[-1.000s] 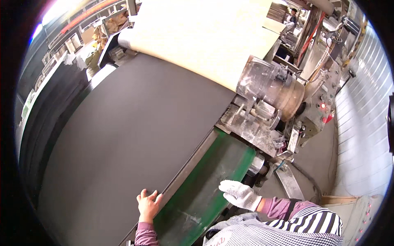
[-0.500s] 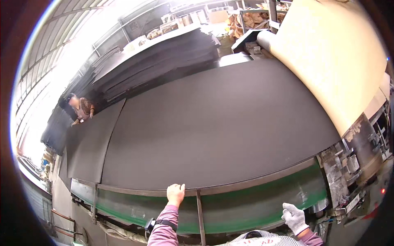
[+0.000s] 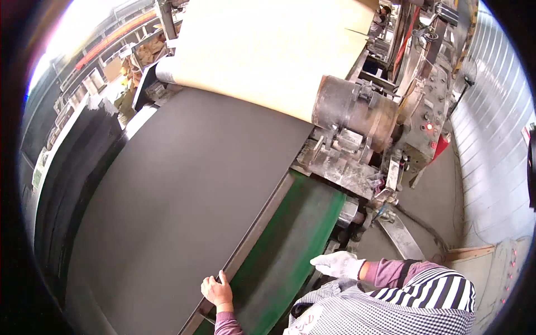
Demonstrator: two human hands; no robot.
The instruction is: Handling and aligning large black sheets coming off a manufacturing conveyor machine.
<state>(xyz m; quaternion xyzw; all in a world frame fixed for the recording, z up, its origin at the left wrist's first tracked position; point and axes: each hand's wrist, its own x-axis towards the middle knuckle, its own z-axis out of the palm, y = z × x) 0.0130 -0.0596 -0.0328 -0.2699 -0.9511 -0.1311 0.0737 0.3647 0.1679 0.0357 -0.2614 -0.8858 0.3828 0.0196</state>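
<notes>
Well to the left of the left hand's grip stands a dark stack [image 3: 70, 167], its lower end lost in the shadowed rim. Between them spreads the dark sheet [image 3: 184, 178]. Its long right edge slants from beside the grip up and rightward toward the cream sheet [image 3: 262, 50], and the long axis seems to follow that edge; the near end is cut off. Whether its far end passes under the cream sheet cannot be told.

The bare left hand [image 3: 217, 291] lies at this edge, knuckles up, fingers bent over it, forearm entering from below. The fingertips are hard to make out, so I cannot tell whether they pinch the sheet.

Just right of the grip runs the green-edged belt [image 3: 290, 240]. Past it, the gloved right hand [image 3: 339, 264] points leftward, fingers straight and together, with nothing visible in them; its forearm comes from the right. Above that hand sits a stained metal drum [image 3: 354, 109].
</notes>
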